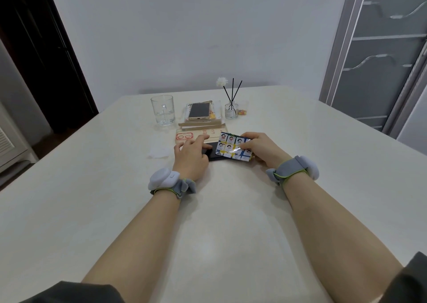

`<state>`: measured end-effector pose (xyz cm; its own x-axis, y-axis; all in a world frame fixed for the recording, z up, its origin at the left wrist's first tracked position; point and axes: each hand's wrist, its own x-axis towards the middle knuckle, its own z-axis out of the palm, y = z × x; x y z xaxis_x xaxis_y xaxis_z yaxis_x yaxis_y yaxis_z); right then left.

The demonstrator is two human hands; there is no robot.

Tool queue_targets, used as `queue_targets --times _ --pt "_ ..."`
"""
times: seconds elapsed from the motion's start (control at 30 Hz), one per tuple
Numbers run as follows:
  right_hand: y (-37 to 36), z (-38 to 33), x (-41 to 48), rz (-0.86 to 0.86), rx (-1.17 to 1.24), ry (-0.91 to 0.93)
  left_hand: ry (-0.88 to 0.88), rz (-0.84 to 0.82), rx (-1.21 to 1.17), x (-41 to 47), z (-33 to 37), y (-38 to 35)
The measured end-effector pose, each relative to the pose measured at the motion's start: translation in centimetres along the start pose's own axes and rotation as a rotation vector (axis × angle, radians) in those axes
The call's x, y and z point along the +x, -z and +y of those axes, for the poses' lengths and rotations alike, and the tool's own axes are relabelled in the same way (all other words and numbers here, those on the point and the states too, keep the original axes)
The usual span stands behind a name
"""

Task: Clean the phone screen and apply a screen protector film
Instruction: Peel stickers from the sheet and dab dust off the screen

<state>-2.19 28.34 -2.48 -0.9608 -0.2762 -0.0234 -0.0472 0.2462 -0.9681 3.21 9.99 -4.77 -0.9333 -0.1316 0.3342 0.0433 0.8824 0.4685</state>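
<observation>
At the far left of the group, a white wipe (159, 151) lies flat on the desk (92, 187). Beyond it, further from you, stands a clear glass mug (163, 109). Your left hand (191, 150) lies with its fingers out straight, the palm and fingertips resting on the left end of the dark phone (213, 153), which lies flat on the desk near you. Just behind that hand sits a pale packet with red print (184, 137). Further back, a gold phone (199, 110) lies on a small stack of boxes (201, 124). Your right hand (261, 147) pinches a glossy printed sheet (232, 146) covered in small cartoon panels, with the thumb on its face and the fingers curled over its far edge. The sheet is tilted over the right part of the dark phone. At the far right stands a reed diffuser (231, 109).
</observation>
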Motion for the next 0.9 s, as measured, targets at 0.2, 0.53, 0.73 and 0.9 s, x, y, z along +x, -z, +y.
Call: queue_targets --times 0.2,0.53,0.73,0.9 --pt "-0.33 -0.02 -0.02 0.017 0.029 0.014 0.005 0.009 -0.014 -0.05 -0.01 -0.09" --pt "-0.42 -0.22 -0.23 -0.006 0.025 0.017 0.003 0.007 -0.005 -0.04 -0.06 -0.04" --pt "-0.22 -0.13 -0.3 0.006 0.032 0.023 0.005 -0.008 -0.008 -0.04 -0.03 0.04" --pt "-0.83 0.07 0.03 -0.009 -0.012 0.051 0.005 -0.008 -0.002 -0.06 0.04 0.1"
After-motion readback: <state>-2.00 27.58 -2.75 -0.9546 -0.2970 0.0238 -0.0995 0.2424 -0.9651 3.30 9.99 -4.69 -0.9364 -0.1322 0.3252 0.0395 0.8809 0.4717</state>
